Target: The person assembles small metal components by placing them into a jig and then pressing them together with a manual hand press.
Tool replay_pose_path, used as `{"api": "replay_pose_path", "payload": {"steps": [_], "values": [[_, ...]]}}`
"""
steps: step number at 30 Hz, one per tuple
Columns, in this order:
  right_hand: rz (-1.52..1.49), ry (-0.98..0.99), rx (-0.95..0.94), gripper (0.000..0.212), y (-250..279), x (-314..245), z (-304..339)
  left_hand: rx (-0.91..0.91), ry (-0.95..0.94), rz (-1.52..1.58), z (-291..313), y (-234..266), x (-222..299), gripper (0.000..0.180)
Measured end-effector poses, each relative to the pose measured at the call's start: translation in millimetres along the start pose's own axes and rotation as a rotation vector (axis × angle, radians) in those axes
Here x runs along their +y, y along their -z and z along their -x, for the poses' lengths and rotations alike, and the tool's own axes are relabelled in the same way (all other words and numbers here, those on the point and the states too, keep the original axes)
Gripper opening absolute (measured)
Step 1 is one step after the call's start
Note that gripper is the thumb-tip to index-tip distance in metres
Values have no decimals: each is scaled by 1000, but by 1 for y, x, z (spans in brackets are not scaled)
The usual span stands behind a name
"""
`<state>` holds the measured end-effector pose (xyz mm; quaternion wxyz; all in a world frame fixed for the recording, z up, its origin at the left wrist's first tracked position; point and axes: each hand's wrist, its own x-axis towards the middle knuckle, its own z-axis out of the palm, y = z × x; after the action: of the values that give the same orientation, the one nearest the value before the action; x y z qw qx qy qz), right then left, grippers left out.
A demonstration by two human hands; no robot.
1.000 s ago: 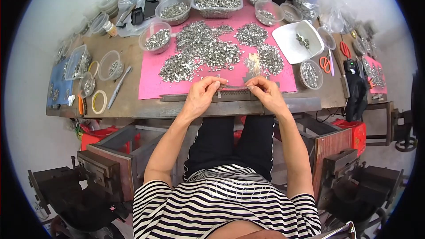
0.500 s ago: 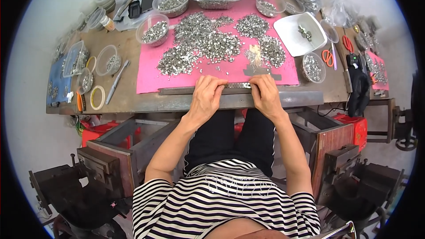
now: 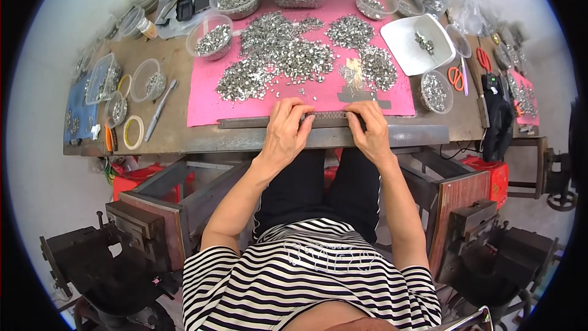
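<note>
A short strip of small metal links runs between my hands at the front edge of the pink mat. My left hand is closed on its left end with thumb and fingers. At the other end my right hand pinches it, fingers bent over the top. Just under the strip lies a long dark metal bar along the bench edge. Beyond my hands, loose silvery metal pieces are heaped on the mat. Thin pins lie by a tan patch and grey tape.
Clear tubs of metal pieces, including a large one, line the back. A white tray and orange-handled scissors sit to the right. Left are a tape roll and a toothbrush-like tool. Vises flank the bench below.
The strip's visible face has turned from bright to darker, with its link pattern showing. My right thumb and fingers have shifted slightly on its end; the left hand has barely moved.
</note>
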<state>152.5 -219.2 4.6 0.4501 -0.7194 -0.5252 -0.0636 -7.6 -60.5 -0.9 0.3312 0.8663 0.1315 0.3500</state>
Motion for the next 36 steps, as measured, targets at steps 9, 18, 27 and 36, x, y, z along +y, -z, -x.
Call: {"api": "replay_pose_path", "payload": {"steps": [9, 18, 27, 36], "values": [[4, -14, 7, 11, -1, 3, 2, 16, -43, -85, -3, -1, 0, 14], [-15, -40, 10, 12, -4, 0, 2, 3, 65, 30, -6, 1, 2, 11], [-13, -42, 12, 12, -3, 4, 4, -38, 53, 5, -7, 4, 3, 12], [-57, -82, -18, 10, -6, -1, -4, 24, 4, -53, -4, 5, -1, 16]]}}
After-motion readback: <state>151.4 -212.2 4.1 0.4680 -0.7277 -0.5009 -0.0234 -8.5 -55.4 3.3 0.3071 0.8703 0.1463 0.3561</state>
